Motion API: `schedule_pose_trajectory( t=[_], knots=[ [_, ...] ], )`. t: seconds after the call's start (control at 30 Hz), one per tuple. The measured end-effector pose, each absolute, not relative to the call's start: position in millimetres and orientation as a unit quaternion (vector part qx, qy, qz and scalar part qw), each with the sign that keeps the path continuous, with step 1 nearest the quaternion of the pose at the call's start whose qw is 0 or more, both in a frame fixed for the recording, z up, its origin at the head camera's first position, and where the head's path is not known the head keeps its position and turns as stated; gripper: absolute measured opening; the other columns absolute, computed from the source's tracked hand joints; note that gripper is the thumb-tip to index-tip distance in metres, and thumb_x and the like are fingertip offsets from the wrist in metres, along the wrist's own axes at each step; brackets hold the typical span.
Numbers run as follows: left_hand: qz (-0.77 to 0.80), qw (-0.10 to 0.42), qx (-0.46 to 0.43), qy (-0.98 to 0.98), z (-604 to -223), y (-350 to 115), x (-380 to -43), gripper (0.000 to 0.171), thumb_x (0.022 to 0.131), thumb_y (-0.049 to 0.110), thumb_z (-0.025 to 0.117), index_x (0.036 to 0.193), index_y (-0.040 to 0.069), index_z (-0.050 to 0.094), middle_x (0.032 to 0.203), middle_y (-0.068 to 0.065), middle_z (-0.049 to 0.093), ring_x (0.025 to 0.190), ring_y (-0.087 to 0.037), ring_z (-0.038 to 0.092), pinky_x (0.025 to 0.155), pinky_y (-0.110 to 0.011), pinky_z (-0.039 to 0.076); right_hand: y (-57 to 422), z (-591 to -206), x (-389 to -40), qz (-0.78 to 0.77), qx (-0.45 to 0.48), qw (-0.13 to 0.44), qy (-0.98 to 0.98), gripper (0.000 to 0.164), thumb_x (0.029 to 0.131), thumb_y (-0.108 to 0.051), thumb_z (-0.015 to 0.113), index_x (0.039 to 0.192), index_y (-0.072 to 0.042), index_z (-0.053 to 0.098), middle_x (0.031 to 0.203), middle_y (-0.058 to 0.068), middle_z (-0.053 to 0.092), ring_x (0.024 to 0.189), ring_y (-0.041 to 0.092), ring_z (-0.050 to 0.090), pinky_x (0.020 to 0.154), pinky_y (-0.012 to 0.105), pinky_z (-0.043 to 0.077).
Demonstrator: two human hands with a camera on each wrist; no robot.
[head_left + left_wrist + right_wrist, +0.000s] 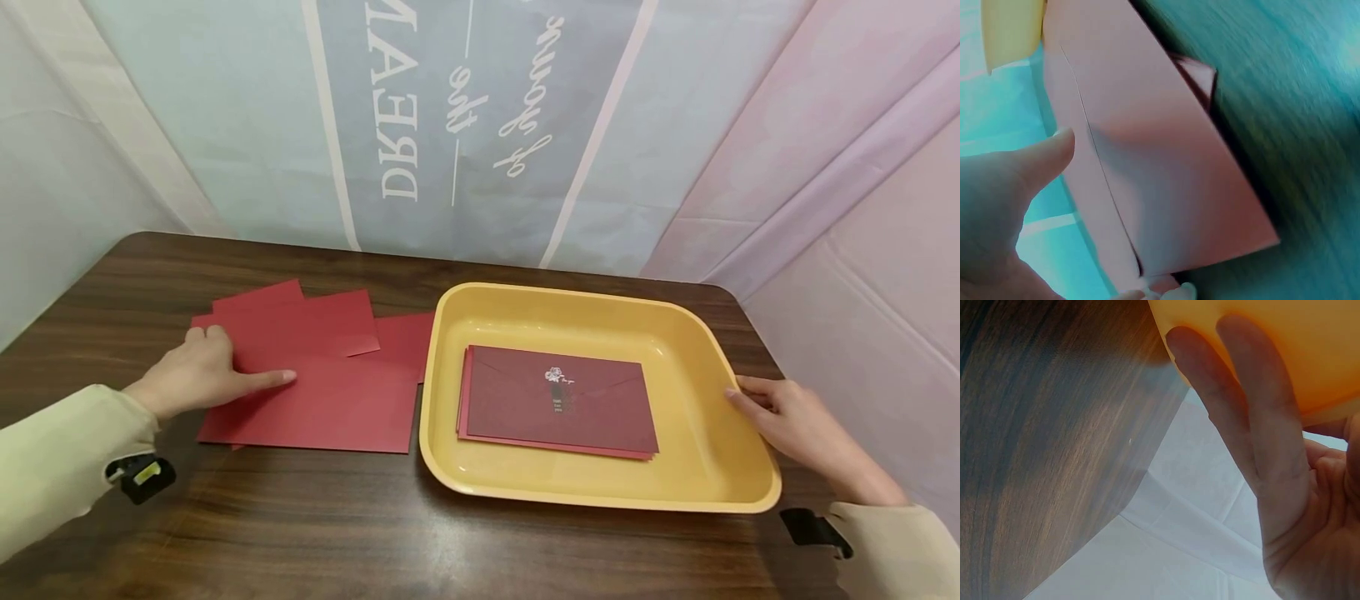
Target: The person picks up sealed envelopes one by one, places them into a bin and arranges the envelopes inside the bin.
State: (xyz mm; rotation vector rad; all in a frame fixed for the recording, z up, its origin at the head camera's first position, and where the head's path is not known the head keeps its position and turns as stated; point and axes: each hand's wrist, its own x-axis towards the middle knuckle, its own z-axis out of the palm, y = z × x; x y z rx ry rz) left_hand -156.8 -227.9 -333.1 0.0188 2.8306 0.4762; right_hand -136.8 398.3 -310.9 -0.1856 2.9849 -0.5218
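Several red envelopes (337,400) overlap in a loose spread on the left half of the table. My left hand (198,375) lies over their left side, thumb stretched out above the paper. In the left wrist view, its fingertips (1179,292) show at the end of the top envelope (1154,150). A yellow tray (592,493) stands to the right, its left side against the spread. Inside it lies a stack of dark red envelopes (600,408), the top one printed with a small pale design. My right hand (795,425) grips the tray's right rim, thumb inside and fingers outside.
The dark wooden table (315,533) has a rounded far edge. Behind it hangs a pale blue curtain (247,125) with white lettering, and pink-white fabric (862,275) closes in the right side. A black wrist strap (142,477) shows at the left sleeve.
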Motion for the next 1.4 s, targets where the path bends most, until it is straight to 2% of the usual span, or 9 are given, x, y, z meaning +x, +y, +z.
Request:
schedule_pose_trajectory(
  t=[0.2,0.43,0.77,0.93,1.03,1.13,1.17,1.27,1.4],
  knots=[
    [0.165,0.162,-0.019,0.973,-335.7,-226.6,-156.2,0.079,0.074,0.068,0.067,0.084,-0.005,0.038,0.07,-0.014,0.043,0.061,-0.023,0.046,0.05,-0.031,0.037,398.1,-311.1,-136.7,-0.174,-0.066,0.046,0.982,0.042,0.099,-0.022,0.051,0.12,0.014,0.058,0.075,0.005,0.07,0.059,-0.003,0.054,0.055,0.022,0.044],
    [0.169,0.175,-0.035,0.969,-336.8,-222.8,-155.2,0.086,0.074,0.067,0.067,0.093,-0.011,0.035,0.064,-0.01,0.048,0.06,-0.024,0.051,0.05,-0.032,0.039,397.5,-311.4,-136.1,-0.171,-0.068,0.042,0.982,0.038,0.099,-0.02,0.052,0.118,0.012,0.06,0.074,0.004,0.07,0.058,-0.004,0.054,0.054,0.022,0.043],
    [0.17,0.166,-0.046,0.97,-338.1,-223.2,-152.6,0.077,0.072,0.069,0.067,0.083,-0.001,0.037,0.064,-0.008,0.043,0.06,-0.022,0.047,0.05,-0.031,0.035,398.9,-311.9,-137.2,-0.174,-0.068,0.047,0.981,0.043,0.099,-0.021,0.052,0.121,0.016,0.056,0.08,0.011,0.072,0.061,-0.004,0.056,0.056,0.021,0.045],
    [0.188,0.171,-0.052,0.966,-339.4,-222.6,-154.4,0.07,0.071,0.069,0.069,0.066,0.008,0.034,0.056,0.0,0.028,0.054,-0.014,0.029,0.047,-0.028,0.027,399.3,-312.0,-137.2,-0.17,-0.067,0.044,0.982,0.042,0.098,-0.02,0.053,0.121,0.015,0.057,0.08,0.011,0.072,0.061,-0.005,0.055,0.056,0.021,0.045],
    [0.2,0.181,-0.063,0.961,-338.8,-222.9,-155.1,0.082,0.069,0.07,0.069,0.079,-0.007,0.04,0.055,-0.001,0.032,0.053,-0.015,0.033,0.047,-0.028,0.029,399.5,-311.9,-137.4,-0.169,-0.065,0.046,0.982,0.043,0.099,-0.021,0.052,0.121,0.016,0.056,0.08,0.012,0.072,0.061,-0.004,0.055,0.056,0.021,0.045],
    [0.209,0.188,-0.075,0.957,-337.8,-223.6,-155.3,0.111,0.068,0.07,0.07,0.108,-0.023,0.025,0.065,-0.009,0.046,0.06,-0.023,0.048,0.052,-0.031,0.038,399.6,-311.4,-137.7,-0.169,-0.063,0.046,0.982,0.044,0.099,-0.022,0.052,0.121,0.016,0.056,0.08,0.012,0.072,0.061,-0.004,0.056,0.056,0.022,0.045],
    [0.211,0.188,-0.077,0.956,-337.8,-224.0,-155.6,0.111,0.067,0.07,0.071,0.109,-0.023,0.026,0.065,-0.009,0.046,0.062,-0.024,0.048,0.053,-0.031,0.039,399.7,-311.4,-137.9,-0.171,-0.064,0.048,0.982,0.044,0.099,-0.022,0.052,0.122,0.016,0.056,0.08,0.012,0.072,0.061,-0.003,0.056,0.056,0.022,0.045],
    [0.213,0.18,-0.067,0.958,-338.2,-224.6,-156.6,0.088,0.069,0.067,0.072,0.093,-0.012,0.042,0.067,-0.007,0.047,0.066,-0.024,0.049,0.056,-0.03,0.04,399.6,-311.2,-137.4,-0.173,-0.062,0.052,0.982,0.045,0.099,-0.023,0.051,0.123,0.016,0.055,0.081,0.011,0.072,0.061,-0.003,0.057,0.056,0.022,0.046],
    [0.216,0.17,-0.047,0.96,-338.9,-225.8,-157.9,0.06,0.075,0.06,0.07,0.07,0.007,0.042,0.064,-0.001,0.04,0.065,-0.019,0.043,0.056,-0.029,0.035,399.5,-310.6,-136.9,-0.177,-0.061,0.055,0.981,0.045,0.099,-0.022,0.051,0.123,0.017,0.054,0.081,0.011,0.072,0.061,-0.003,0.057,0.056,0.022,0.046]
  ],
)
